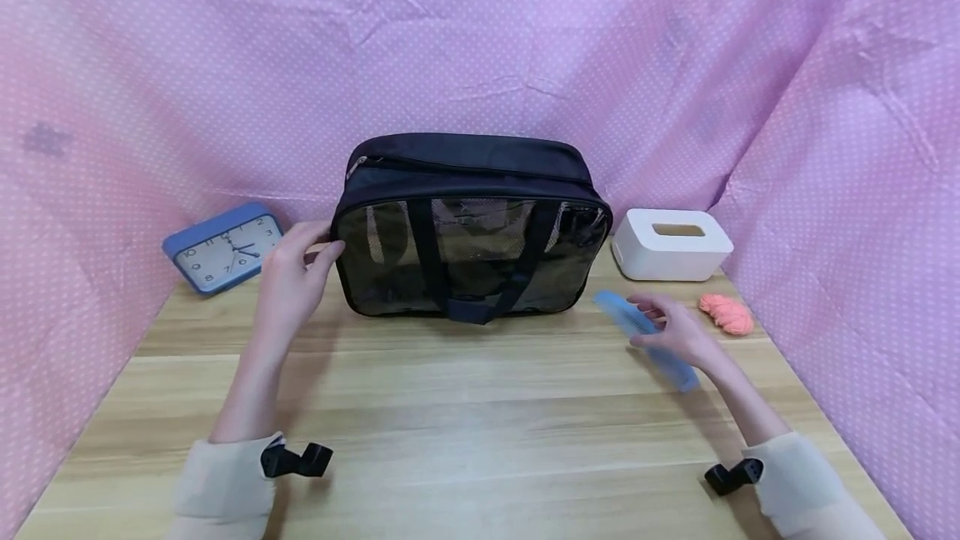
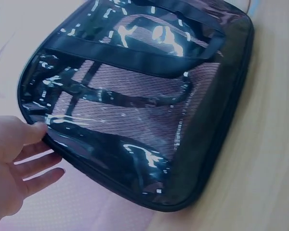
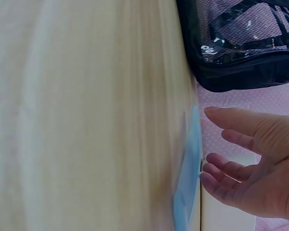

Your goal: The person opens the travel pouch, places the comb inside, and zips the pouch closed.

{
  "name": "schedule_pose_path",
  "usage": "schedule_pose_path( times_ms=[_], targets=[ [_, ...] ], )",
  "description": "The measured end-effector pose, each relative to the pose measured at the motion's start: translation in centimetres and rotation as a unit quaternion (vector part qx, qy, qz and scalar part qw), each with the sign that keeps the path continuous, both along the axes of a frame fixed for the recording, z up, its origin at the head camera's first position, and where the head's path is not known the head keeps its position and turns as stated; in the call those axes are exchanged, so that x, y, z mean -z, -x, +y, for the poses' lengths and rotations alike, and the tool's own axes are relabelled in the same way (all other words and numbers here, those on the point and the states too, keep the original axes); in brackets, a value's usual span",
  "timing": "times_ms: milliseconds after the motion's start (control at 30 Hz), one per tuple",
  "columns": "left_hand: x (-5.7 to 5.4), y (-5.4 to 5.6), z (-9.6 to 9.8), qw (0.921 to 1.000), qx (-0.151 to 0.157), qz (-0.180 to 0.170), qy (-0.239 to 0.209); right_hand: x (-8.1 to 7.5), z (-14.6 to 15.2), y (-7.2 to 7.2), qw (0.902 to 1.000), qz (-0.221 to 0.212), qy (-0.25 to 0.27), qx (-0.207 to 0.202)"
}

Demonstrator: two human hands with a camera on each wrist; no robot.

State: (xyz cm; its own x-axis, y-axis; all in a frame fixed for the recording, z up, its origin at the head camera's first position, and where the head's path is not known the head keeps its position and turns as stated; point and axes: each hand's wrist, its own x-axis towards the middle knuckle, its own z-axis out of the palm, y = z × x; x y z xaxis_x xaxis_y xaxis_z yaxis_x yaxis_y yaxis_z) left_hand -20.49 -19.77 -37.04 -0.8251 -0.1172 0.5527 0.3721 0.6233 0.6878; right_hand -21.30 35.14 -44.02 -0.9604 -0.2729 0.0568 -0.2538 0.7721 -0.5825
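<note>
A black bag with clear front panel (image 1: 480, 232), dark straps and a top zipper stands at the back middle. My left hand (image 1: 294, 269) holds its left edge, the thumb on the front and the fingers at the side; the left wrist view shows this hand (image 2: 19, 163) at the edge of the bag (image 2: 130, 96). On the right, a long flat light-blue strip (image 1: 678, 369) lies on the table, too blurred to tell its kind. Over it hovers my right hand (image 1: 675, 332), thumb and fingers apart. In the right wrist view, the hand (image 3: 265, 163) appears beside the strip (image 3: 188, 178), holding nothing.
A blue alarm clock (image 1: 228, 250) leans at the left back. At the right back are a white tissue box (image 1: 667, 252) and a coral yarn skein (image 1: 726, 314). Pink dotted cloth (image 1: 480, 40) hangs behind and beside the wooden table (image 1: 465, 415).
</note>
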Motion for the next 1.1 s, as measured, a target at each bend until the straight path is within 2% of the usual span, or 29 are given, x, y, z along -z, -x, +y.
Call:
schedule_pose_path(
  times_ms=[233, 367, 600, 733, 867, 1100],
  targets=[
    [-2.2, -0.3, -0.3, 0.9999, 0.012, 0.006, -0.006, 0.2, 0.2, -0.4, 0.9996, -0.015, -0.018, 0.014],
    [-3.5, 0.1, -0.1, 0.9998, 0.018, 0.009, -0.005, 0.0, 0.2, -0.7, 0.9995, -0.014, -0.027, 0.010],
    [-6.5, 1.8, 0.5, 0.9992, 0.025, 0.032, -0.004, -0.2, 0.5, -0.8, 0.9979, -0.021, -0.061, -0.002],
    [-7.9, 3.0, 0.9, 0.9982, 0.050, 0.028, 0.020, -0.2, 0.6, -0.8, 0.9964, -0.027, -0.080, -0.006],
    [-8.8, 4.2, 1.3, 0.9955, 0.079, 0.017, 0.050, -0.2, 0.8, -0.7, 0.9954, -0.036, -0.088, -0.006],
    [-9.9, 5.9, 2.4, 0.9894, 0.114, -0.034, 0.084, -0.4, 0.8, -0.6, 0.9935, -0.041, -0.106, -0.005]
  ],
)
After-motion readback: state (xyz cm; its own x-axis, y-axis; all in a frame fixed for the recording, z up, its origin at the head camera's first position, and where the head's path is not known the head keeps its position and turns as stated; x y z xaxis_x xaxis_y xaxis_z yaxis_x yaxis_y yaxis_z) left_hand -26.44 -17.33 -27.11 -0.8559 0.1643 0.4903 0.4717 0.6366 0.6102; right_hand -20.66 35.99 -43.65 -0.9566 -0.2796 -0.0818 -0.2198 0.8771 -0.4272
